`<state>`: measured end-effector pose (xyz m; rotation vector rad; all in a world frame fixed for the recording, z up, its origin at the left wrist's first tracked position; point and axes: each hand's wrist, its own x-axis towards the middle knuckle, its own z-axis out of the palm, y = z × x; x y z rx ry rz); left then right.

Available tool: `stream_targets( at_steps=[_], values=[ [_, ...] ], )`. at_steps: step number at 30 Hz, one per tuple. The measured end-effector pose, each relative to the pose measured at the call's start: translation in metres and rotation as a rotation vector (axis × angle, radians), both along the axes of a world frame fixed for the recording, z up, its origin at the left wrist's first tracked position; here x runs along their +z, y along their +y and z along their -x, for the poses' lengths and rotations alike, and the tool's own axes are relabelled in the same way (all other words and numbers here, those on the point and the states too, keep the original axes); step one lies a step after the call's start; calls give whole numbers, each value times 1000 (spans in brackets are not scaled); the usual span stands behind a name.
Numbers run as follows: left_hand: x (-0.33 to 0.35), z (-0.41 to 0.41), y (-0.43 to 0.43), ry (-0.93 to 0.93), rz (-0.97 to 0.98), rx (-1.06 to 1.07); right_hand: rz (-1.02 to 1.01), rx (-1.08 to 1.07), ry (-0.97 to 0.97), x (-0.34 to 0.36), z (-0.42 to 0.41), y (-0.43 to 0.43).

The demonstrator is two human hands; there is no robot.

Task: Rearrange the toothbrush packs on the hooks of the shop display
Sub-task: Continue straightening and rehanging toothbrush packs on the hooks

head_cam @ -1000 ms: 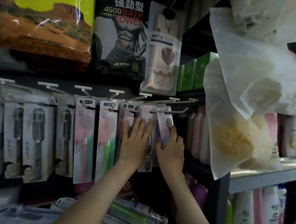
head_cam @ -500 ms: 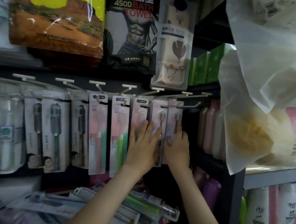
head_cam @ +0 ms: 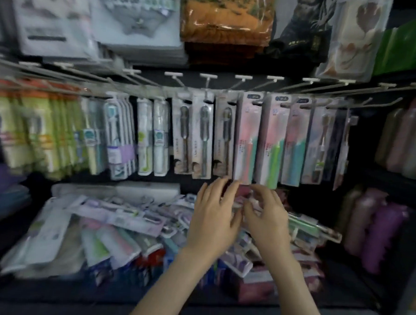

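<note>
Hooks [head_cam: 207,76] in one row above shelf; toothbrush packs [head_cam: 247,140] hang upright, side by side, several deep at left. Shelf [head_cam: 50,291] below: loose packs [head_cam: 117,215] heaped flat, overlapping, blurred. At right: bottles [head_cam: 377,226] upright, packed close.

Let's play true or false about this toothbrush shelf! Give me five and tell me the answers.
1. The left hand and right hand are lower than the hanging toothbrush packs. True.
2. A pink pack with a green toothbrush hangs from the row of hooks. True.
3. The shelf underneath is bare. False: a pile of loose packs lies there.
4. The bottles stand on the left. False: the bottles stand on the right.
5. A hand grips a hook. False: neither reaches the row of hooks.
</note>
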<state>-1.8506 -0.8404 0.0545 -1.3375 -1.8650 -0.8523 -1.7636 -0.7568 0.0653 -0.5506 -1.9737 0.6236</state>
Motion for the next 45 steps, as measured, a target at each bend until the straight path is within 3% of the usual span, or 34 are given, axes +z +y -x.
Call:
stream_targets(
  at_steps=[8,17,36,45],
  values=[
    [-32,22,-146,-125,130,-35,-56,191,-217,-29,19,-131],
    [-53,22,-238,-290,209,58,25,334,-263,-49,30,-219],
    [-94,52,-306,-441,159,485,67,529,-365,-100,77,-253],
    [-89,132,-320,-528,195,524,-130,534,-410,-94,160,-278]
  ],
)
